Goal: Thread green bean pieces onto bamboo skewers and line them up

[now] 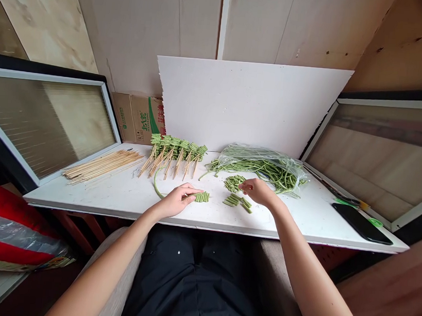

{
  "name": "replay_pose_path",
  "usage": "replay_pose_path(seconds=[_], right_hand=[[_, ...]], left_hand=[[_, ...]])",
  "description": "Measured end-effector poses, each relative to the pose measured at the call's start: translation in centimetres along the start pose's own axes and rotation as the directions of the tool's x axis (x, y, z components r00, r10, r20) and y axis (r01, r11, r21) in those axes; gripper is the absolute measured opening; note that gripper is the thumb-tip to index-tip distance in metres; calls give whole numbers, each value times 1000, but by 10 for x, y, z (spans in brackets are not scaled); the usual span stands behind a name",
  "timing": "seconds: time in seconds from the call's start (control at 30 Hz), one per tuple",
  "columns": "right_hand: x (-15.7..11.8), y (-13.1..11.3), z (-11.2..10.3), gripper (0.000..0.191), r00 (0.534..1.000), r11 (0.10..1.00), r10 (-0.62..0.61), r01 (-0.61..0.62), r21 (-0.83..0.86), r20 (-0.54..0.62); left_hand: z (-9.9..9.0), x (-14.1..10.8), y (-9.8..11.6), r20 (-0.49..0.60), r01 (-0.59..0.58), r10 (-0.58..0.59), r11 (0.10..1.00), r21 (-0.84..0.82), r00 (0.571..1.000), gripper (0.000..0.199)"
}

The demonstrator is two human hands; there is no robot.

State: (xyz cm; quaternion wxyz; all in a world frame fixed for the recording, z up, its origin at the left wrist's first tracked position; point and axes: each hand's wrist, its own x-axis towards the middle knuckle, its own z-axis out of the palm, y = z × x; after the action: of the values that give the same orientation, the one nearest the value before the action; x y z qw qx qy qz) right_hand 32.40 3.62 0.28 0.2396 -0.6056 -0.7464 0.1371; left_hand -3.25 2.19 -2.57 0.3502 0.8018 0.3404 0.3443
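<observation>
My left hand (177,201) is low over the table, its fingers closed around a skewer threaded with a row of short green bean pieces (202,197). A thin tip sticks out to the right of the row. One long bean (155,182) curves up from beside this hand. Over a heap of cut bean pieces (233,182), my right hand (258,190) has its fingers curled together at the heap's right edge; what is between them is too small to make out. Several longer cut pieces (234,199) lie just in front of the heap.
Finished bean skewers (178,148) are stacked at the back, left of centre. Bare bamboo skewers (102,165) lie at the left. Whole long beans (268,172) spill from a clear plastic bag (258,155). A black phone (361,222) and scissors (334,188) are at the right.
</observation>
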Motion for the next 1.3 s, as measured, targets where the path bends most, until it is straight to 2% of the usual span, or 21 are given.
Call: replay_pose_path(seconds=[0.13, 0.23, 0.33, 0.43, 0.5, 0.6, 0.67, 0.83, 0.93, 1.03, 1.13, 1.3], right_hand=[[-9, -40, 6, 48, 978, 959, -210, 204, 197, 10], [-19, -73, 24, 46, 934, 889, -355, 323, 325, 42], [-26, -94, 43, 42, 897, 844, -441, 408, 348, 20], [-27, -98, 52, 27, 884, 833, -458, 462, 303, -89], [-26, -95, 52, 23, 878, 837, -459, 479, 266, -137], [-24, -89, 48, 22, 875, 842, -464, 483, 240, -135], [-24, -89, 49, 22, 865, 832, -482, 502, 237, -141], [-25, -97, 61, 18, 784, 754, -585, 621, 215, -208], [-26, -102, 69, 15, 761, 730, -588, 645, 225, -274], [-27, -104, 76, 16, 764, 708, -536, 639, 301, -360], [-28, -105, 85, 21, 799, 685, -435, 593, 423, -414], [-25, -102, 100, 34, 862, 602, -332, 506, 618, -383]], left_hand=[[8, 0, -1, -59, 35, -38, 998, -50, 998, 43], [14, 2, -2, -103, 62, -78, 986, -155, 992, 63], [16, 2, 0, -114, 56, -78, 980, -188, 990, 68], [14, 2, 1, -98, 60, -79, 981, -182, 992, 67], [10, 1, 2, -70, 87, -98, 985, -150, 993, 54], [6, 0, 3, -40, 125, -130, 987, -100, 991, 29], [6, -1, 5, -47, 119, -124, 989, -92, 991, 27], [11, -3, 12, -67, 42, -46, 998, -52, 997, 28], [13, -3, 16, -71, 9, -11, 999, -35, 997, 22], [13, -2, 18, -82, -16, 11, 998, -63, 997, 17], [14, -1, 16, -88, -25, 14, 992, -127, 996, 16], [19, 0, 8, -95, -53, 30, 965, -256, 995, 21]])
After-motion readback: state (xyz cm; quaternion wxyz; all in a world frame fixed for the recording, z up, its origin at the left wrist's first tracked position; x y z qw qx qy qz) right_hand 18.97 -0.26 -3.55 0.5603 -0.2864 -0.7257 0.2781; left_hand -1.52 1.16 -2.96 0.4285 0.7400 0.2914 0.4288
